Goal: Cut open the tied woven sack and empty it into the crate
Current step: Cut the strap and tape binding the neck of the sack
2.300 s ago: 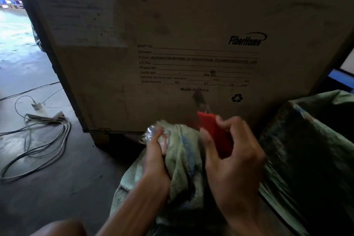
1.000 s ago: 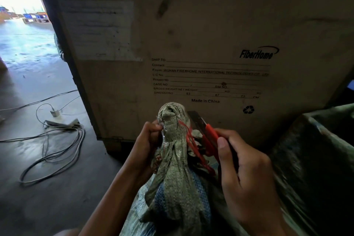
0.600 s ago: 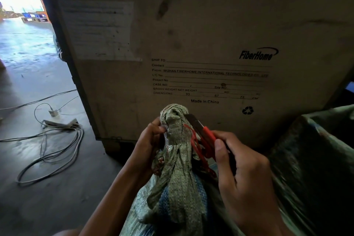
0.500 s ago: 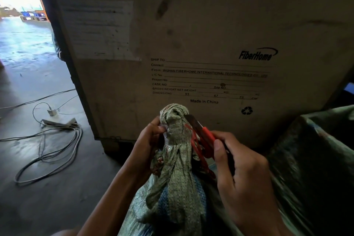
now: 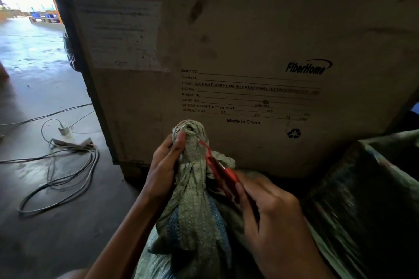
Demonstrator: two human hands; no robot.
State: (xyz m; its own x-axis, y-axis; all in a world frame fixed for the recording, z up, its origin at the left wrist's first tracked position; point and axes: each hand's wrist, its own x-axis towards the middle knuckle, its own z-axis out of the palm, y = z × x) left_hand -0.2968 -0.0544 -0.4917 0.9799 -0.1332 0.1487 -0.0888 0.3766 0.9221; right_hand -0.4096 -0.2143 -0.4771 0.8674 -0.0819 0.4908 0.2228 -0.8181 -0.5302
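Note:
A grey-green woven sack [image 5: 195, 206] with a blue stripe stands in front of me, its neck bunched upright and bound with red string [image 5: 205, 149]. My left hand [image 5: 165, 165] grips the neck from the left, thumb near the top. My right hand [image 5: 269, 217] holds a red utility knife [image 5: 224, 172] against the right side of the neck, by the red string. The blade tip is hidden among the string and folds.
A big plywood shipping crate [image 5: 249, 52] with printed labels stands right behind the sack. A second woven sack [image 5: 367, 199], open, sits at the right. Coiled cables and a power strip [image 5: 68, 156] lie on the concrete floor to the left.
My right hand has drawn the knife down and to the right along the neck, so the blade no longer shows. My left hand has shifted a little higher on the neck.

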